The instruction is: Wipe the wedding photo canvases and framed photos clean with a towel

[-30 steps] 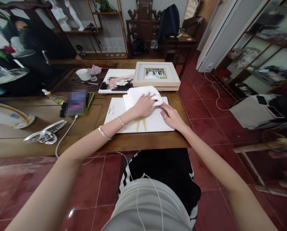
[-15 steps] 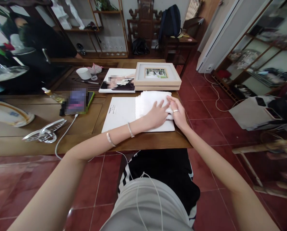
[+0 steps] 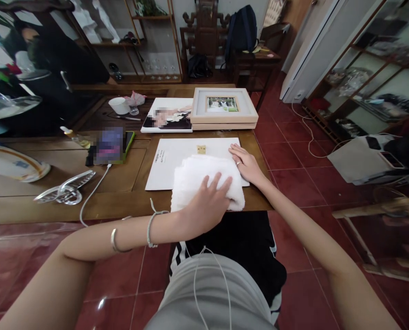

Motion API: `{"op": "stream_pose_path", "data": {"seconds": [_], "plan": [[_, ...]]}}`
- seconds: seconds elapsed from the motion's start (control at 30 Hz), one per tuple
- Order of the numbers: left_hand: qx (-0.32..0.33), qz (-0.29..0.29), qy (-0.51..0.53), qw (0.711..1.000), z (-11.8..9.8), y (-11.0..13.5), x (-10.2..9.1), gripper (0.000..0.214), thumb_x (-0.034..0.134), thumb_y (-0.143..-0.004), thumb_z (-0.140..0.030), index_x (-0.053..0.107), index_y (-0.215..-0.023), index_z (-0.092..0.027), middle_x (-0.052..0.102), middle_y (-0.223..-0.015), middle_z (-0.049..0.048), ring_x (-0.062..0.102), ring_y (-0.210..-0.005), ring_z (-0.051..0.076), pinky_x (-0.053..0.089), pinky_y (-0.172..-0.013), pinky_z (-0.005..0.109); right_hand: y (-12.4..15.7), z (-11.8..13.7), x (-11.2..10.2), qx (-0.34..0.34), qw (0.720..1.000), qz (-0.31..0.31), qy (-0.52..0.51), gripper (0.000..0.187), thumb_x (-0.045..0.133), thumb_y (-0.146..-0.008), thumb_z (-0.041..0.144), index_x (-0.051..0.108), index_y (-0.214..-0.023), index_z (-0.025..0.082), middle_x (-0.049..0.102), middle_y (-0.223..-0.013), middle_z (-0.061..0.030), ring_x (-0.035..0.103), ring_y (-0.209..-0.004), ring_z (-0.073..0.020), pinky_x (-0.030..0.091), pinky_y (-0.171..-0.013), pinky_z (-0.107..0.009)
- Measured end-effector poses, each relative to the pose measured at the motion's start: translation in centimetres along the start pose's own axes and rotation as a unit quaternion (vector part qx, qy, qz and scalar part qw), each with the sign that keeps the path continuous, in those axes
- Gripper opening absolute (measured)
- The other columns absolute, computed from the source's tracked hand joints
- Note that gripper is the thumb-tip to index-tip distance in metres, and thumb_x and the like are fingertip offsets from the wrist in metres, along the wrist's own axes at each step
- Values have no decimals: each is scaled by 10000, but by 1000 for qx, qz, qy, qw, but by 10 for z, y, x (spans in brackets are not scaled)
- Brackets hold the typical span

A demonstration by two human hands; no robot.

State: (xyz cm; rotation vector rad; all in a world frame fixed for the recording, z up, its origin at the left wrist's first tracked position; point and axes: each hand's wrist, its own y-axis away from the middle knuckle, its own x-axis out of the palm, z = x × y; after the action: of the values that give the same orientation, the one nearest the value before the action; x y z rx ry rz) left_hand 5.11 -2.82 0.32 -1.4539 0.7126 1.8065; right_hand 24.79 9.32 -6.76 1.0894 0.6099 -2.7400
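Note:
My left hand point(image 3: 207, 201) lies flat with spread fingers on a folded white towel point(image 3: 204, 181), which rests on the near part of a white board point(image 3: 177, 158) at the table's front edge. My right hand point(image 3: 246, 164) lies flat and open on the board's right edge, a ring on one finger. A small tan hinge-like piece point(image 3: 201, 149) shows on the board near its far edge. Bracelets circle my left wrist.
Behind the board lie a wooden picture frame point(image 3: 224, 107) and a flat photo print point(image 3: 168, 120). To the left sit a phone on a cable point(image 3: 111, 145), a small bottle point(image 3: 73, 136), a glass butterfly dish point(image 3: 65, 191) and a plate point(image 3: 15, 163). Red tiled floor lies to the right.
My left hand has dragged the towel from the board's far right down to its near edge. My right hand let go of the towel and now rests flat on the board.

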Motion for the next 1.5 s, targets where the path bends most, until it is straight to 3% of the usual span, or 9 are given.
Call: {"op": "stream_pose_path", "data": {"seconds": [0.23, 0.37, 0.47, 0.63, 0.9, 1.0, 1.13, 1.37, 1.5], "plan": [[-101, 42, 15, 994, 48, -48, 13, 347, 474, -940, -207, 694, -1195, -127, 407, -1540, 160, 386, -1391, 427, 426, -1045, 568, 1, 1, 1, -24, 999, 9, 40, 446, 441, -921, 212, 607, -1332, 160, 528, -1466, -108, 414, -1425, -271, 317, -1203, -510], [-92, 7, 44, 995, 87, -74, 34, 389, 462, -959, -229, 629, -1299, -139, 328, -1584, 151, 267, -1456, 411, 289, -1139, 590, 1, 1, 1, -34, 999, 8, 38, 486, 445, -912, 200, 559, -1384, 195, 521, -1476, -77, 406, -1430, -274, 318, -1201, -527], [-99, -18, 47, 994, 104, -84, 45, 394, 446, -972, -246, 618, -1306, -127, 307, -1593, 151, 258, -1458, 411, 271, -1147, 586, 2, 2, 0, -35, 998, 11, 43, 479, 429, -926, 208, 556, -1388, 213, 523, -1476, -61, 395, -1436, -274, 318, -1202, -533], [-90, -1, 0, 996, 96, -80, 41, 391, 444, -964, -215, 623, -1302, -136, 359, -1561, 176, 316, -1426, 426, 338, -1095, 602, 1, 1, 1, -34, 998, 10, 42, 468, 437, -931, 220, 560, -1382, 210, 530, -1471, -63, 397, -1435, -268, 320, -1203, -529], [-26, 13, -49, 998, 16, -14, 9, 323, 505, -915, -168, 726, -1146, -124, 422, -1516, 208, 406, -1365, 470, 421, -1040, 589, 1, 0, 2, -31, 998, 9, 53, 440, 416, -941, 237, 593, -1336, 159, 528, -1468, -109, 403, -1432, -264, 317, -1205, -521], [6, 30, -33, 999, 4, 0, 1, 278, 544, -900, -206, 752, -1076, -152, 422, -1523, 186, 406, -1371, 458, 434, -1043, 571, 2, 1, 2, -35, 998, 9, 50, 431, 417, -953, 268, 595, -1333, 168, 528, -1469, -102, 397, -1436, -259, 317, -1205, -517], [-23, 14, -16, 1000, 19, -13, 6, 319, 477, -921, -164, 739, -1101, -133, 420, -1524, 185, 413, -1374, 436, 424, -1052, 552, 1, 1, 2, -27, 998, 13, 55, 442, 411, -956, 275, 590, -1340, 151, 523, -1471, -120, 398, -1435, -265, 316, -1206, -515], [-98, 6, 35, 995, 79, -67, 31, 373, 470, -940, -206, 640, -1252, -95, 370, -1548, 198, 316, -1416, 451, 323, -1096, 602, 2, 1, 1, -43, 999, 12, 32, 458, 434, -929, 229, 564, -1368, 207, 538, -1463, -85, 400, -1432, -278, 312, -1201, -541], [-91, -67, 152, 982, 103, -93, 23, 375, 360, -1006, -262, 618, -1215, -88, 605, -1305, 196, 570, -1198, 339, 454, -973, 462, 2, 5, -1, -62, 997, 9, 36, 459, 420, -918, 193, 563, -1353, 222, 562, -1433, -82, 434, -1401, -278, 352, -1170, -539]]}}
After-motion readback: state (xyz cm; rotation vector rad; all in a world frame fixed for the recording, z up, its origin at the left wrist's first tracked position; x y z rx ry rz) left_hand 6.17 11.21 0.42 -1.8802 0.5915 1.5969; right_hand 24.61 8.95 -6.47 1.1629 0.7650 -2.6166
